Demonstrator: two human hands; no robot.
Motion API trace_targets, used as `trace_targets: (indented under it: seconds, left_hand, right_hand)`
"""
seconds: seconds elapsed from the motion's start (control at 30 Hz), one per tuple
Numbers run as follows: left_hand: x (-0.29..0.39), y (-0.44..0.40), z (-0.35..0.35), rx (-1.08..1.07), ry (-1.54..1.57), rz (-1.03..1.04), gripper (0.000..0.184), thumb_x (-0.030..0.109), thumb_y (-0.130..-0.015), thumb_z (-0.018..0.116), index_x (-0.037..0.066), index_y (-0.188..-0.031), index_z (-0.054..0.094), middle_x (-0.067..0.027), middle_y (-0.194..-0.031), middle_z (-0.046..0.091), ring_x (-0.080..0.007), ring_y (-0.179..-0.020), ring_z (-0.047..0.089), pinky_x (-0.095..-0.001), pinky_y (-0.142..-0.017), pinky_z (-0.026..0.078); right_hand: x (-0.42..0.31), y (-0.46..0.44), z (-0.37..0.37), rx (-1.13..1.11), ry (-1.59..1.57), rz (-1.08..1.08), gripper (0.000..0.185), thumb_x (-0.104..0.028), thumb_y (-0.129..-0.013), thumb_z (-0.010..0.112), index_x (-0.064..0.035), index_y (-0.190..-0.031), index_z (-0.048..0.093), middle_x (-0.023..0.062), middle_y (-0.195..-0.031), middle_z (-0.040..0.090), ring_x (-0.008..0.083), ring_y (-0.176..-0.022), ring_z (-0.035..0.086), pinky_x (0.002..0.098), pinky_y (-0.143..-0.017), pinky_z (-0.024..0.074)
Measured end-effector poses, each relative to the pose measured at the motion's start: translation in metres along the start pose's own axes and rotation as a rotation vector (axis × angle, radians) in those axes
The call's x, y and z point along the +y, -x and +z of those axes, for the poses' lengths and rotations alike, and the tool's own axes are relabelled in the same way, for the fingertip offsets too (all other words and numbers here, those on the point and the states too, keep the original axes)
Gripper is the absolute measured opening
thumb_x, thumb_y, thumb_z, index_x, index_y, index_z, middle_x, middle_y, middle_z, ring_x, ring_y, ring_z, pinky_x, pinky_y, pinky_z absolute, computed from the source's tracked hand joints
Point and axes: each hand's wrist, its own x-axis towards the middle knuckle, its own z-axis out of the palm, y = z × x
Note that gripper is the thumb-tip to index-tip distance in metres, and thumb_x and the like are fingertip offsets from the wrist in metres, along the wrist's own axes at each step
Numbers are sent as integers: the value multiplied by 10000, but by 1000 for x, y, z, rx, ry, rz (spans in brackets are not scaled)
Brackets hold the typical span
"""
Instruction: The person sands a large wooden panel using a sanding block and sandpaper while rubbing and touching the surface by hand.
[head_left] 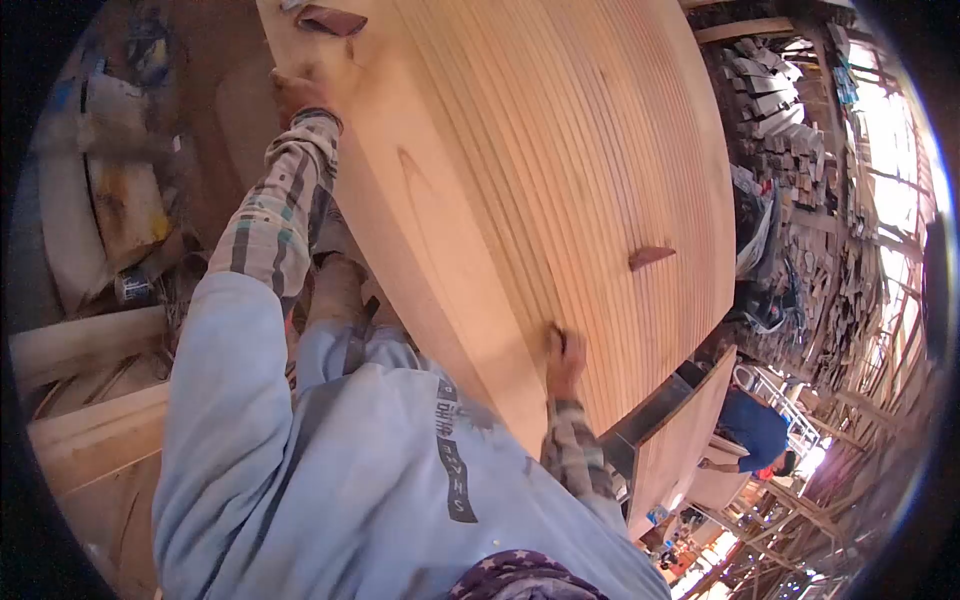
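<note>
A broad pale wooden panel [440, 190] with long straight grain stretches in front of me. At its left edge is my left hand [303, 98], touching or just over the wood; motion blur smears its fingers. My right hand [567, 362] rests low on the panel with its fingers closed, and whatever small dark thing may be in them is hard to make out. On the surface right of that hand lies a small reddish-brown folded piece [650, 257], which looks like sandpaper. Another reddish-brown piece [333, 20] sits near the top left corner.
Stacked wood offcuts [775, 120] fill the wall on the right. A person in a dark blue shirt [750, 425] bends over work at the lower right, beyond an upright board [680, 440]. Timber beams [95, 430] lie at the left.
</note>
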Motion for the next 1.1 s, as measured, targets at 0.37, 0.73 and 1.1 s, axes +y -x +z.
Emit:
trace_targets:
  seconds: [0.37,0.73,1.1]
  left_hand:
    - [2,4,-8,1,121,52,777,500,-898,604,11,-1446,353,-229,-1389,495,-404,-1251,511,-501,-1007,433]
    - [1,6,-6,-38,67,5,766,462,-925,568,26,-1490,291,-224,-1443,447,-387,-1306,472,-516,-1049,390]
    - [-14,-20,24,-14,105,41,791,546,-866,584,61,-1452,367,-186,-1419,496,-391,-1262,517,-534,-1043,389]
  right_hand:
    - [-314,-429,168,116,-313,-589,133,-113,-838,662,-65,-943,727,163,-888,660,360,-905,609,446,-845,464]
    - [-354,-467,186,115,-264,-554,192,-186,-881,629,-33,-990,668,185,-964,661,376,-974,622,456,-834,493]
    - [32,6,-23,-92,-84,-15,69,-47,-880,649,-17,-941,661,154,-864,597,324,-810,576,420,-716,461]
